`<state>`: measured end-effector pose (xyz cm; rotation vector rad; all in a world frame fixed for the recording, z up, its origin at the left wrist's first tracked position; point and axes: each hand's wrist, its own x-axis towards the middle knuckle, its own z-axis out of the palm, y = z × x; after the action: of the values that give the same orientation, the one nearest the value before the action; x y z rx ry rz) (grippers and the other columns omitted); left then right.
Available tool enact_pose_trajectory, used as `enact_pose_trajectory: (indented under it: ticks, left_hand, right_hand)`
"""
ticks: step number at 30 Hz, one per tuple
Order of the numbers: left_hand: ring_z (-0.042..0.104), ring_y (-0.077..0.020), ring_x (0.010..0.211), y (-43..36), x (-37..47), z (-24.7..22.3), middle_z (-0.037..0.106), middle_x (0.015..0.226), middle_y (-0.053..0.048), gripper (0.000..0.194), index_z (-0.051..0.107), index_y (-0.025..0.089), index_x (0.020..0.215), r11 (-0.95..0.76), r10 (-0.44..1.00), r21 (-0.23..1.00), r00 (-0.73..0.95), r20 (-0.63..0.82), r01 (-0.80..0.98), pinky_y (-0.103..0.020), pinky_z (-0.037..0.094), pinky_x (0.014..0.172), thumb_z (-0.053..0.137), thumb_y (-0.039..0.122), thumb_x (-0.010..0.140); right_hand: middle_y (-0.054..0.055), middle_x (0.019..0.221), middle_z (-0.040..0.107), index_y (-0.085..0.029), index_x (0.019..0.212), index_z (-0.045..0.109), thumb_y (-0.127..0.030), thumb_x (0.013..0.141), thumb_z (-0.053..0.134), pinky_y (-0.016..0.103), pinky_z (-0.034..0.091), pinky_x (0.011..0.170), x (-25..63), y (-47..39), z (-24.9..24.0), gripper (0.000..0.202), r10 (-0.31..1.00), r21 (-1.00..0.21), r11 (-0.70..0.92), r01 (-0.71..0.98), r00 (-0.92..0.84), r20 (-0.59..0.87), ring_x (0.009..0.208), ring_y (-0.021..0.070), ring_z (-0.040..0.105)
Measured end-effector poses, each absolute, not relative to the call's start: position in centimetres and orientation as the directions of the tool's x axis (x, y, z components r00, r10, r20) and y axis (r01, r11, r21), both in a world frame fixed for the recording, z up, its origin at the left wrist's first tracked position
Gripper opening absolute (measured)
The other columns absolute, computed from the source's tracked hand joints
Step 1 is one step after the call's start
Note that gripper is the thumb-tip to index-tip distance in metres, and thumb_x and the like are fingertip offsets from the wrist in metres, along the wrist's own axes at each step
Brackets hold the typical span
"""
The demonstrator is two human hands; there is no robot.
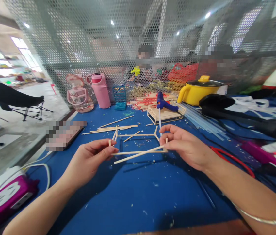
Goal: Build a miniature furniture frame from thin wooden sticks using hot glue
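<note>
A small open frame of thin wooden sticks [138, 134] is held up above the blue table. My left hand [91, 156] pinches its near left corner, by a short upright peg. At the near right corner, my right hand [184, 145] has its fingers closed round the frame and the end of a loose stick [138, 155]. That stick slants down to the left across the frame's front bar, its left end free. Behind the right fingers, a blue glue gun [164, 102] rests on a wooden tray-like piece [166, 114], with a pale glue stick hanging towards me.
Loose sticks [113, 128] lie behind the frame. A phone [66, 133], pink bottle [101, 91] and clear jug [79, 98] stand left. A yellow pot [200, 91], clear glue sticks [205, 122] and cables are right. Behind the mesh panel [118, 39] is a person.
</note>
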<state>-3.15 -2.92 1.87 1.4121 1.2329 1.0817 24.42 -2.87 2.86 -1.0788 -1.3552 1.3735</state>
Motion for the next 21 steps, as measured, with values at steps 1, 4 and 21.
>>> enact_pose_trajectory:
  ticks: [1,4,21]
  left_hand:
    - [0.066,-0.0193,0.077,-2.9,-3.2,1.8,0.074,0.082,-0.006,0.028,0.075,0.019,0.086,-0.105,0.991,0.967,0.105,0.082,0.232,-0.027,0.052,0.071,0.075,0.041,0.069]
    - [0.067,-0.0240,0.084,-2.6,-3.4,1.5,0.075,0.087,-0.007,0.022,0.077,0.022,0.084,-0.246,0.967,0.871,0.162,0.195,0.424,-0.032,0.051,0.081,0.072,0.039,0.072]
    - [0.067,-0.0195,0.074,-2.6,-2.6,1.7,0.072,0.083,-0.007,0.043,0.069,0.016,0.091,-0.015,0.999,0.999,0.050,0.014,0.033,-0.027,0.052,0.063,0.076,0.048,0.064]
  right_hand:
    - [-0.006,0.066,0.058,-0.022,0.095,0.049,-0.013,0.066,0.060,0.026,0.035,0.059,24.5,-2.8,2.7,0.032,0.968,-0.998,0.021,0.052,-0.251,0.007,0.058,0.0100,0.047]
    - [-0.003,0.077,0.062,-0.023,0.100,0.052,-0.008,0.064,0.057,0.029,0.041,0.066,24.5,-2.6,2.3,0.039,0.946,-0.934,0.140,0.329,-0.324,0.028,0.068,0.0132,0.054]
    - [0.006,0.086,0.068,-0.024,0.081,0.062,-0.016,0.064,0.065,0.041,0.044,0.083,32.7,5.0,5.6,0.019,0.894,-0.527,0.268,0.806,-0.004,0.449,0.088,0.0254,0.062]
